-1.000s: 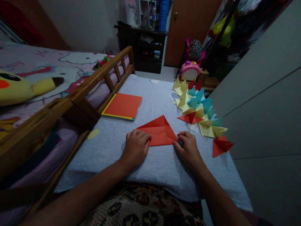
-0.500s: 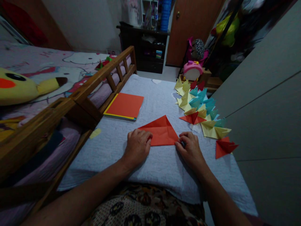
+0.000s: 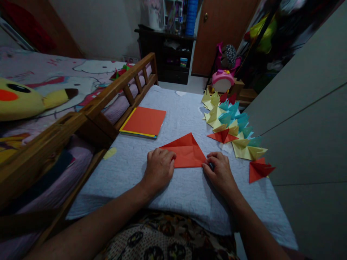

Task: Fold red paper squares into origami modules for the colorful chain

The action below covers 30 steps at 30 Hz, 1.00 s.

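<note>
A folded sheet of red-orange origami paper [image 3: 188,153] lies on the pale blue cloth [image 3: 179,191], its peak pointing away from me. My left hand [image 3: 159,166] covers the paper's left end, with fingers curled and pressed down on it. At the lower right corner, my right hand [image 3: 219,168] pinches the paper between thumb and fingertips. The left corner is hidden beneath my left hand. Crease lines cross the paper's visible face.
A stack of square coloured paper [image 3: 146,121] lies at the far left, beside the wooden bed rail [image 3: 119,86]. Several folded yellow paper figures [image 3: 245,148], blue ones [image 3: 230,113] and red ones [image 3: 259,169] line the right side. A pale cabinet [image 3: 311,144] borders that side.
</note>
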### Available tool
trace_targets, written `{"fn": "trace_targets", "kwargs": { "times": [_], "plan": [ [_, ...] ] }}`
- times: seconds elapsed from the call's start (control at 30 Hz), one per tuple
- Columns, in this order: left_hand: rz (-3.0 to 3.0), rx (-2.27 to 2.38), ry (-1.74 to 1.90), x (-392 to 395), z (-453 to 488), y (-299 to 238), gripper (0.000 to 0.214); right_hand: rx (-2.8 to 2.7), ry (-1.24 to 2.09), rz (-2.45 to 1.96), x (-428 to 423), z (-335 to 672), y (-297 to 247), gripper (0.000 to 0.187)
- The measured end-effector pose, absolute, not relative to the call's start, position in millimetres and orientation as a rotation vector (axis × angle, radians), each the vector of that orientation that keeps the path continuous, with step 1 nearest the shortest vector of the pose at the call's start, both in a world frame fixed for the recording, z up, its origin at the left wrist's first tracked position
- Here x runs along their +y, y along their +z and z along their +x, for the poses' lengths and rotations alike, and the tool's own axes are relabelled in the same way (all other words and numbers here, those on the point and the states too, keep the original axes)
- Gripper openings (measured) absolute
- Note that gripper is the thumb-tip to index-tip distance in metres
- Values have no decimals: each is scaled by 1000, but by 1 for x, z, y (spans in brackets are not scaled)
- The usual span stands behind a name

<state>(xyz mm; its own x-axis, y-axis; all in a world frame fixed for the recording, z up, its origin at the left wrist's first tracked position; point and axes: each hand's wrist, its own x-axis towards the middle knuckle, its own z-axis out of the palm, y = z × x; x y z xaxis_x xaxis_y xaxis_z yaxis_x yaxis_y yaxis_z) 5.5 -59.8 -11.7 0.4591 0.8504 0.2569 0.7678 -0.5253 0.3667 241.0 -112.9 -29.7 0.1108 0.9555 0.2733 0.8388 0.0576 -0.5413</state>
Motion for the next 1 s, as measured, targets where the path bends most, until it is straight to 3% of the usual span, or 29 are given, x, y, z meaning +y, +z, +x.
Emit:
{"fn": "trace_targets", "kwargs": {
  "times": [0.17, 0.5, 1.0],
  "plan": [
    [2648, 1491, 557, -62, 7, -6, 10, -1743, 291, -1824, -113, 240, -27, 7],
    [3048, 1228, 469, -70, 4, -7, 17, -1721, 318, -1827, -113, 239, -26, 6],
    [3089, 1220, 604, -73, 1, -13, 12, -1720, 301, -1824, -112, 239, -26, 7]
  ]
}}
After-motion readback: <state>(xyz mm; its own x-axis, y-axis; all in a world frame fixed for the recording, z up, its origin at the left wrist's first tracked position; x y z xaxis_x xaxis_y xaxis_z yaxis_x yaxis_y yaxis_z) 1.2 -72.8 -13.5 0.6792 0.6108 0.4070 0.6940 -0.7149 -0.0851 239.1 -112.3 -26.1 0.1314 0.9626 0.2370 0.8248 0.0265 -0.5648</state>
